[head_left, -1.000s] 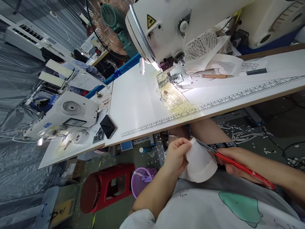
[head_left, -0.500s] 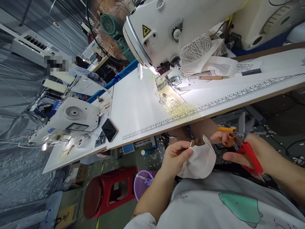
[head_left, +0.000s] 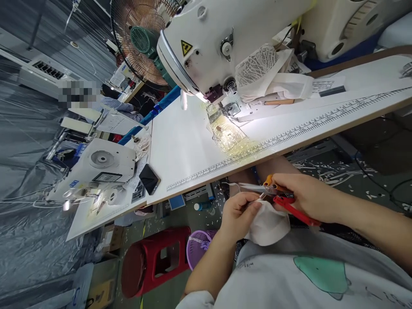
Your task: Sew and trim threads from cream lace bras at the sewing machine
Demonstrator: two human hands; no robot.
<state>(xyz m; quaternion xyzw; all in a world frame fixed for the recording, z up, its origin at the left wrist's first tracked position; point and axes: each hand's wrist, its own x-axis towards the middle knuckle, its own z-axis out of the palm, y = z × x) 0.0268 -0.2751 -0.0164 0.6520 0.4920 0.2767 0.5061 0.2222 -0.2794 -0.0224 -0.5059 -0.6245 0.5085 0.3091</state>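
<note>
We pinch the white cloth [head_left: 268,225] in our left hand [head_left: 240,212], near, below the table [head_left: 193,146] edge. Our right hand [head_left: 302,195] grips orange snips [head_left: 257,187] and red scissors [head_left: 296,211]; the snips' tips sit just beside our left fingertips, so a slip could nick them.

— What's the white thing?

— A small white cloth piece [head_left: 268,225], rounded and cupped like a pouch, soft and slightly creased. The left hand [head_left: 240,212] pinches its upper edge, and it hangs below the desk's [head_left: 193,141] front edge.

— And the tools?

— Two, both in the right hand [head_left: 305,195]. The orange-handled snips [head_left: 270,185] lie almost level, their thin metal blades pointing left, touching the cloth's top edge by the pinching fingers. The red-handled scissors [head_left: 298,212] slant down to the right under the palm, handle end sticking out, just beside the cloth.
</note>
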